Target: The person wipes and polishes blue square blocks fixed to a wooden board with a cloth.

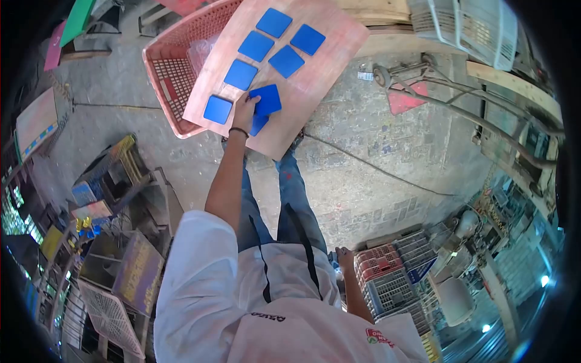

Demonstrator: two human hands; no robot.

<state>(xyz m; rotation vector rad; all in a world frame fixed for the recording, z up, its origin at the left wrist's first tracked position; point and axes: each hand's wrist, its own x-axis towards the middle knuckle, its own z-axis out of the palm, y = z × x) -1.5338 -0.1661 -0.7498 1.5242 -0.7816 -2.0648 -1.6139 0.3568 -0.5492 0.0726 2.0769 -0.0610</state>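
My left hand [245, 112], with a dark band at the wrist, grips a blue square tile [266, 100] by its left edge. Under it, another blue tile [259, 124] lies partly covered on the wooden board [305, 81]. Several more flat blue tiles lie spaced over the board, among them one tile [218, 109] left of my hand and another tile [240, 75] just beyond it. Down at my side, by my hip, is my right hand [345, 258], away from the board. Its fingers are too small and partly hidden to read.
A pink plastic basket [162, 66] stands under the board's left side. Stacked crates [387, 275] are close to my right side. A metal-framed cart [448, 81] with wheels stands at the right. Cluttered stands [121, 266] are at the left. A thin rod [381, 166] crosses the paved floor.
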